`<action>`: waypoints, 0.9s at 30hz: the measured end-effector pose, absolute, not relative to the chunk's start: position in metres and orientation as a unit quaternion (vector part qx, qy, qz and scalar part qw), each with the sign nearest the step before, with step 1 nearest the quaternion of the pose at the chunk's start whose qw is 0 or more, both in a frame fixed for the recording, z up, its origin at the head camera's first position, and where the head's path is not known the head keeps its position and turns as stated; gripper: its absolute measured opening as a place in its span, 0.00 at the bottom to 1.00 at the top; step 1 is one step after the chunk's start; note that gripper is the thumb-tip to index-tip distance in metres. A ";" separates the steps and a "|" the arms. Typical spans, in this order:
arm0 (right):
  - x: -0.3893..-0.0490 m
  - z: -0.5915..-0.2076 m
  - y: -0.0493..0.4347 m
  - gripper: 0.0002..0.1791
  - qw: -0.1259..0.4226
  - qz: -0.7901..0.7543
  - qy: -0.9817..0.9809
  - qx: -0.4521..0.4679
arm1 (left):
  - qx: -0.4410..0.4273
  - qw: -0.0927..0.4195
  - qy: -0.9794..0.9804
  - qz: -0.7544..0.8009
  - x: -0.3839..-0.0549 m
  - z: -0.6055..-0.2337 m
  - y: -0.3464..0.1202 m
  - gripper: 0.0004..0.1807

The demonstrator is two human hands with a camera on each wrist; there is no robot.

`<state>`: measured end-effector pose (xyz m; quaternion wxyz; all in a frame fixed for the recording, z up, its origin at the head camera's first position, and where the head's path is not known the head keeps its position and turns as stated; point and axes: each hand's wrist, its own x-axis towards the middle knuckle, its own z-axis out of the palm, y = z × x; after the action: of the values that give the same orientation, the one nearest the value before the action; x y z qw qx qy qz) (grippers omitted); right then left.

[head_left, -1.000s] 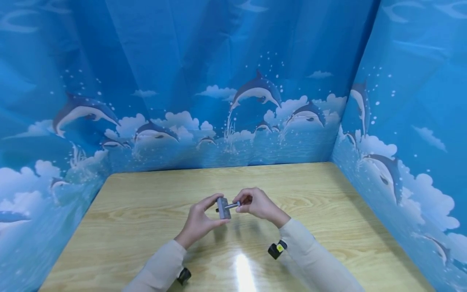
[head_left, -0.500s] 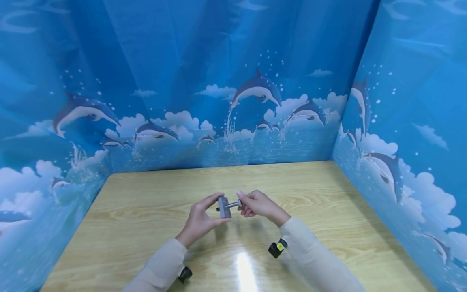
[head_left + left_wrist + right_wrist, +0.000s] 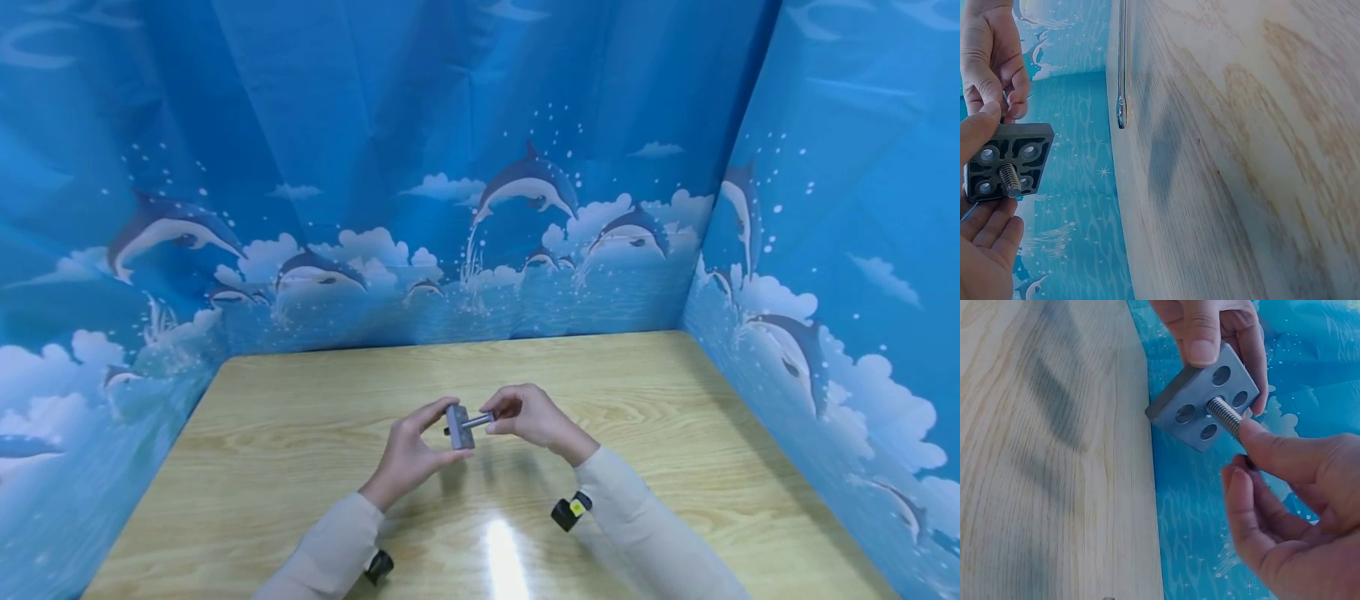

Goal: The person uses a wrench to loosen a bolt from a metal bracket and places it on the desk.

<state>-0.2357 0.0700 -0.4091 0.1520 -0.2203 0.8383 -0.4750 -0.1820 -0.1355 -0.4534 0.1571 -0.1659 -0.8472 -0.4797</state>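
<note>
My left hand (image 3: 408, 454) grips a grey square plate (image 3: 461, 427) by opposite edges, thumb on one and fingers on the other. The plate has a hole near each corner and is held tilted above the table. A threaded steel bolt (image 3: 1225, 415) runs through its middle, and its threaded tip (image 3: 1011, 181) sticks out on the ribbed side. On the flat side, my right hand (image 3: 534, 419) pinches the outer end of the bolt between thumb and fingers. In the right wrist view those fingers mostly hide the bolt's head.
Both hands are over a light wood-grain table (image 3: 300, 417). Blue curtains (image 3: 420, 283) printed with dolphins and clouds stand behind the table and along its sides. A black wrist device (image 3: 568, 512) with a yellow mark hangs at the right sleeve.
My right hand turned at the bolt's end: half a second ago its thumb lay up with fingers below; now its fingers are back on top. The left hand and plate have stayed almost still.
</note>
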 end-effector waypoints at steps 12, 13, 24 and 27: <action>-0.220 -0.385 0.068 0.12 0.126 -0.490 0.825 -0.252 | -0.163 0.159 -0.847 -0.481 -0.182 -0.453 -0.137 0.37; -0.221 -0.387 0.068 0.13 0.129 -0.490 0.824 -0.253 | -0.163 0.160 -0.846 -0.482 -0.182 -0.453 -0.137 0.37; -0.238 -0.416 0.070 0.32 0.199 -0.506 0.824 -0.160 | -0.171 0.173 -0.843 -0.480 -0.185 -0.456 -0.138 0.38; -0.237 -0.415 0.070 0.31 0.214 -0.503 0.824 -0.148 | -0.173 0.173 -0.844 -0.478 -0.184 -0.456 -0.138 0.37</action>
<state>-0.2371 0.0696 -0.4149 0.2142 -0.1479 0.8239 -0.5035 -0.1843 -0.1376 -0.4563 0.1734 -0.1734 -0.8436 -0.4777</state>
